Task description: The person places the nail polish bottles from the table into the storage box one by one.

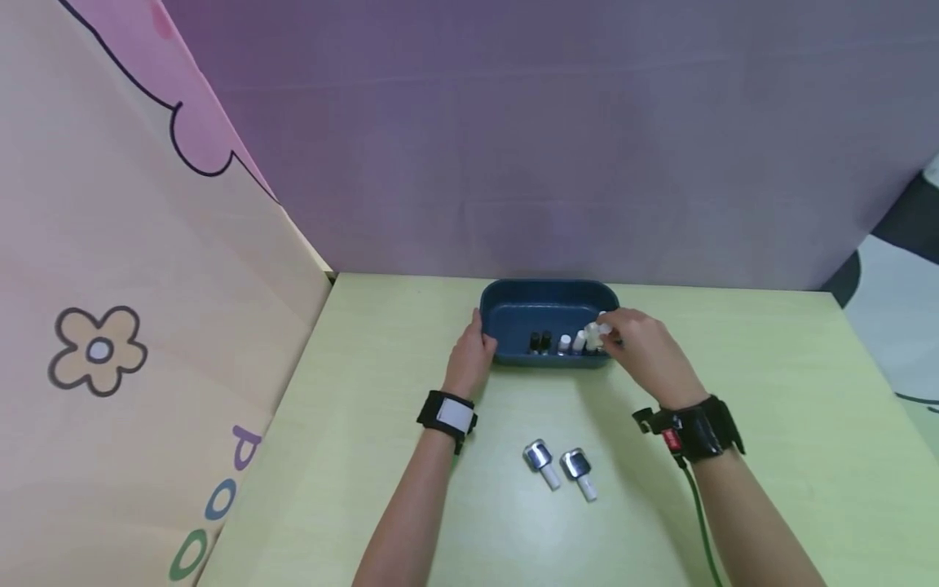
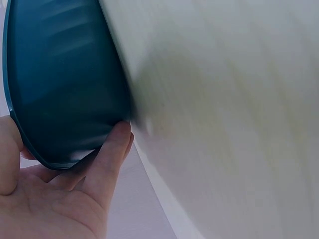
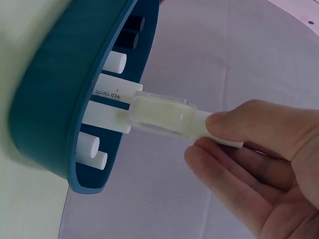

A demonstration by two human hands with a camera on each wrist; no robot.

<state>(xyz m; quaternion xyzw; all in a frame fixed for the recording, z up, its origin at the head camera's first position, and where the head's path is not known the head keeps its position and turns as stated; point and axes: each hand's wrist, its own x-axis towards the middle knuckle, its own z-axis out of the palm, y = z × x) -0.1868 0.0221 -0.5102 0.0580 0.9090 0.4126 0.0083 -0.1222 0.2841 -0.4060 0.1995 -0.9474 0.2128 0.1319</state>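
Note:
A dark blue oval tray (image 1: 513, 314) stands at the far middle of the pale green table (image 1: 770, 424). My left hand (image 1: 482, 341) holds its left end, thumb over the rim and fingers (image 2: 107, 159) against the outer wall (image 2: 65, 84). My right hand (image 1: 614, 334) pinches the white cap of a small clear bottle (image 3: 162, 117) of pale liquid, just over the tray's right end. Inside the tray lie several small bottles, some with white caps (image 3: 114, 62) and two with black caps (image 3: 134, 30).
Two small bottles with white caps (image 1: 540, 462) (image 1: 579, 470) lie side by side on the table near me, between my forearms. A purple cloth wall (image 1: 550, 147) stands right behind the tray; a patterned panel (image 1: 147, 285) closes the left side.

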